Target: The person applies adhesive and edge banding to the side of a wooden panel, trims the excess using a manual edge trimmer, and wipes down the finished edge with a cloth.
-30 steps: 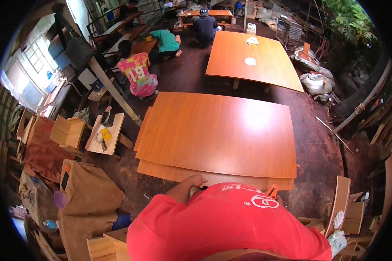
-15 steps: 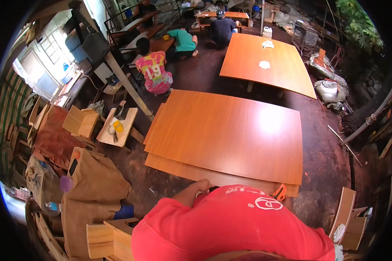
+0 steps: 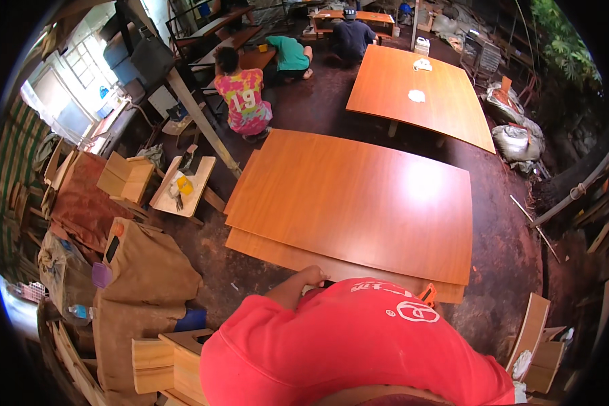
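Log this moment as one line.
left hand: at near edge of lower wooden panel | right hand: hidden behind red shirt | orange tool: visible beside shirt | upper wooden panel: stacked on lower panel

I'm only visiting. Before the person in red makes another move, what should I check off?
1. Left hand in view: ok, at the near edge of the lower board.
2. Left hand's grip: cannot tell; its fingers are unclear.
3. Right hand in plain sight: not ok; the red shirt hides most or all of it.
4. Orange tool firmly held: cannot tell; only part shows, by the boards' near right corner.
5. Upper board flush with the lower one: not ok; the lower board juts out along the near edge.
6. Nearest co-worker clear of the boards: cannot tell; that person crouches close to the far left corner.
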The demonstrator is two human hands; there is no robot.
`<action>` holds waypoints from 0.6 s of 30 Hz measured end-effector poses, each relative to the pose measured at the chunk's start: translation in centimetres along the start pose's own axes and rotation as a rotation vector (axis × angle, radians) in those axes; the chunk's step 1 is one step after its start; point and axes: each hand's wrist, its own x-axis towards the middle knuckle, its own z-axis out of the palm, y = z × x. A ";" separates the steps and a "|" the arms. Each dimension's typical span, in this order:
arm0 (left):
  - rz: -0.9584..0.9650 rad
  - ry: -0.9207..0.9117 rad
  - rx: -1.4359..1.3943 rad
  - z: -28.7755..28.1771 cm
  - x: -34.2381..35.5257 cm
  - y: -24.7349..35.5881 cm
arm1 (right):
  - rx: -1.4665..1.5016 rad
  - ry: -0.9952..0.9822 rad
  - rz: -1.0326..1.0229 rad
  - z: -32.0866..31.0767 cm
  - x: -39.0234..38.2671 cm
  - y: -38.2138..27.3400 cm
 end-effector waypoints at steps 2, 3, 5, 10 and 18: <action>-0.012 0.021 -0.033 -0.5 -0.5 0.5 | 0.108 -0.002 0.023 0.1 0.0 -0.3; 0.002 0.023 -0.017 -0.8 -0.6 0.7 | 0.018 0.014 0.060 0.0 0.0 -0.4; 0.022 0.016 0.003 -1.2 -0.4 1.0 | -0.070 0.038 0.103 -0.3 -0.1 0.4; 0.066 -0.049 0.112 -1.6 1.0 0.8 | 0.126 0.037 0.142 -0.6 -0.2 1.0; 0.122 -0.071 0.085 -0.6 2.1 0.2 | -0.150 -0.005 -0.057 -1.3 -1.6 0.3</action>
